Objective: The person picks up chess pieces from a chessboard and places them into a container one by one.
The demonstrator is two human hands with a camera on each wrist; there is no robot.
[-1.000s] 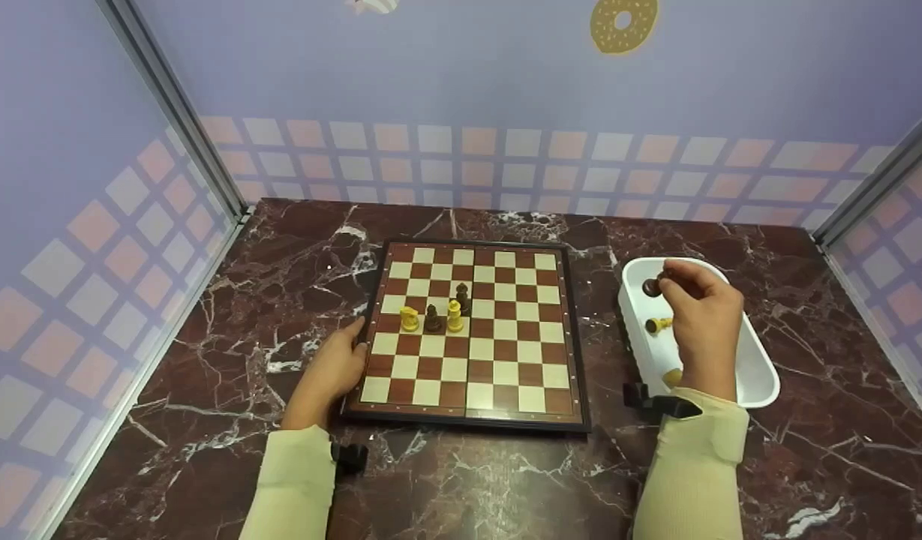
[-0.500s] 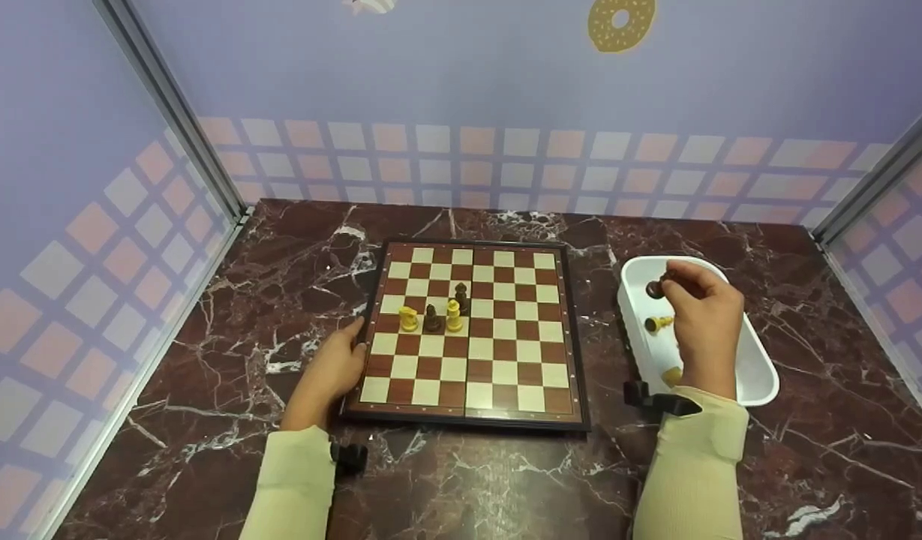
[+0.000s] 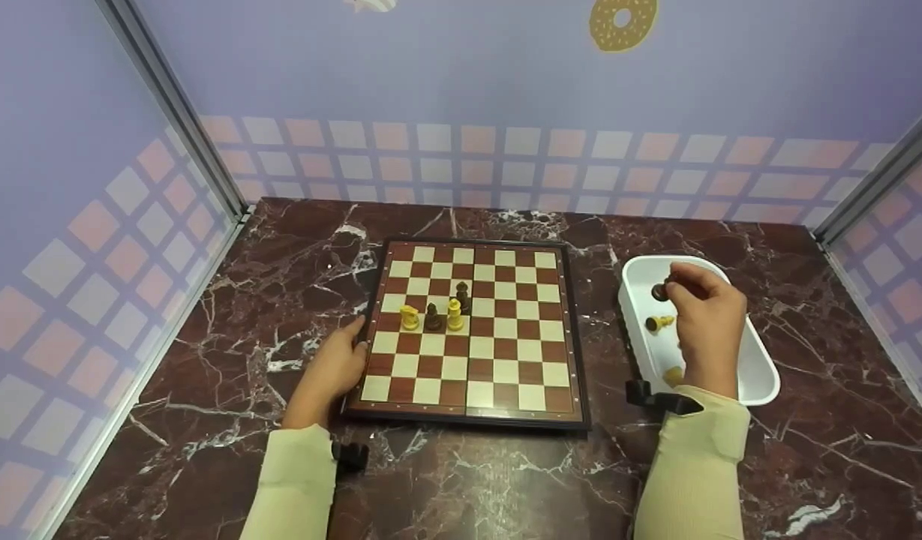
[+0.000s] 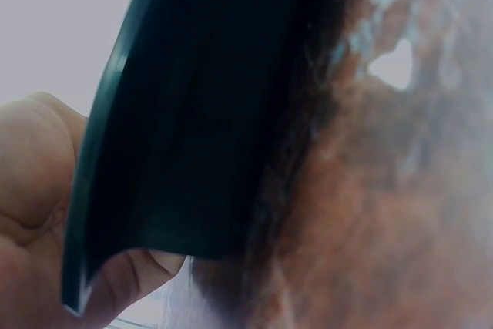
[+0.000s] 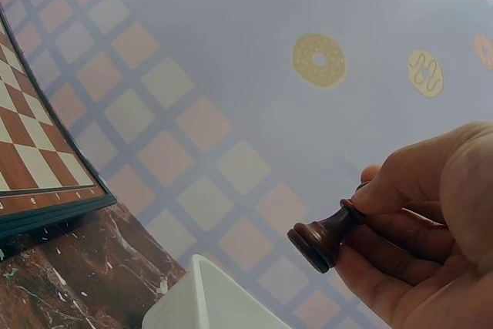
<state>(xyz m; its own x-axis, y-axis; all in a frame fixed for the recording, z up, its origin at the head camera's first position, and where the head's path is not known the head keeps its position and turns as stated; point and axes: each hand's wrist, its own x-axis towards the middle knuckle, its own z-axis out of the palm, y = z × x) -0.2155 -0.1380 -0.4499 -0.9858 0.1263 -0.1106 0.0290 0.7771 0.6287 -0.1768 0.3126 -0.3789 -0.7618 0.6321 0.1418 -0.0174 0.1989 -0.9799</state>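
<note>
My right hand pinches a dark brown chess piece between thumb and fingers, over the white tray. The piece's round base points away from the hand; its top is hidden by the fingers. My left hand rests against the left edge of the chessboard, fingers along its rim. On the board's left half stand a yellow knight, a dark chess piece, a tall yellow piece and, just behind it, another dark piece. A yellow piece lies on its side in the tray.
Another yellow piece lies in the tray, partly hidden by the right wrist. Board and tray sit on a dark red marbled table, with a strip of tabletop between them. Patterned purple wall panels enclose the back and sides.
My right hand has shifted very slightly to the right over the tray, and the dark piece has moved along with it. The left hand and the pieces on the board look unchanged.
</note>
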